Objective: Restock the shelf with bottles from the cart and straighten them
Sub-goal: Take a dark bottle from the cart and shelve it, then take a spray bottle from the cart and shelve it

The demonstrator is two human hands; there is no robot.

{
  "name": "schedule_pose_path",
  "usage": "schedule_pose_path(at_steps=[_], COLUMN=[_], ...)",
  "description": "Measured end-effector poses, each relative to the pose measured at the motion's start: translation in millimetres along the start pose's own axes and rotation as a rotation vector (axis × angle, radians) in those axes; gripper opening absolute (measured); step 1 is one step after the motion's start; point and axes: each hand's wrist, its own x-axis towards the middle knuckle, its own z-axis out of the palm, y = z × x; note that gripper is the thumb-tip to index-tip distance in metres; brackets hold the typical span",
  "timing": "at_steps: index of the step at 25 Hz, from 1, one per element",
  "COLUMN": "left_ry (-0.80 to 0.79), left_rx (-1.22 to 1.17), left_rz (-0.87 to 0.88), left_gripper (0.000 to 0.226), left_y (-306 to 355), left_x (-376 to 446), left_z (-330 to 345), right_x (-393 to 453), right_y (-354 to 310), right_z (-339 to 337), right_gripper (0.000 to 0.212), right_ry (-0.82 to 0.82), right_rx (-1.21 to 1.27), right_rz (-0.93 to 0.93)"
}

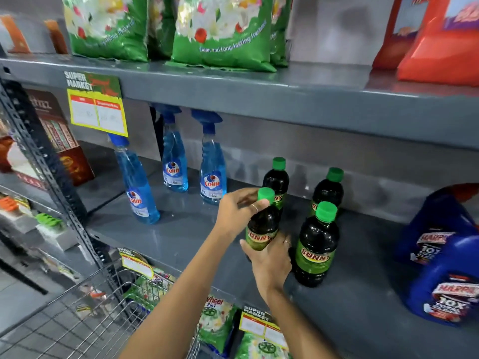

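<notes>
Both hands clamp one dark bottle (261, 226) with a green cap and a "SUNNY" label. Left hand (237, 211) wraps the neck and shoulder, thumb tip pressed just under the cap; a ring shows on one finger. Right hand (270, 263) cups the base from below and in front, fingers closed around the lower label. Whether the base touches the shelf (181, 234) cannot be told; the right hand hides it. Bottle leans slightly left.

Three matching bottles stand upright on the same shelf: a front bottle (316, 247) just right of the held one, a rear bottle (276, 180) directly behind the held one, and a second rear bottle (328, 190) behind the front one.

Three blue spray bottles (212, 174) marked "Colin" stand further left on the shelf, well apart from the dark ones. Two blue jugs (445, 281) sit at the right end. Green bags (223, 35) and red boxes (438, 40) occupy the level above. Wire cart (85, 320) stands at lower left, below shelf level.
</notes>
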Motion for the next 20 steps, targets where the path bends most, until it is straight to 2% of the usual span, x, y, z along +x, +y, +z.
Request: schedule_pose_path(at_steps=[6,10,14,16,20], left_ry=[-0.014,0.024,0.028,0.068,0.204], left_rx=[-0.040,-0.048,-0.111,-0.060,-0.035], left_rz=[0.018,0.011,-0.090,-0.122,-0.171], left_gripper=[0.031,0.031,0.039,0.043,0.031], left_y=[-6.6,-2.1,14.0,20.9,27.7], left_x=[8.4,0.9,-9.9,-21.4,-66.7], left_z=[4.9,9.8,8.3,3.5,-20.2], right_x=[3.9,-2.7,-24.4,-40.2,-78.6], right_y=[3.7,8.8,7.5,6.2,6.2], right_z=[4.8,-2.6,-18.4,-28.3,-45.1], right_gripper=[0.078,0.081,0.088,0.093,0.074], right_ry=[0.027,-0.113,-0.226,-0.247,-0.290], right_rx=[-0.055,-0.050,0.000,-0.005,0.049], right_rz=[-0.029,-0.020,-0.016,-0.031,-0.097])
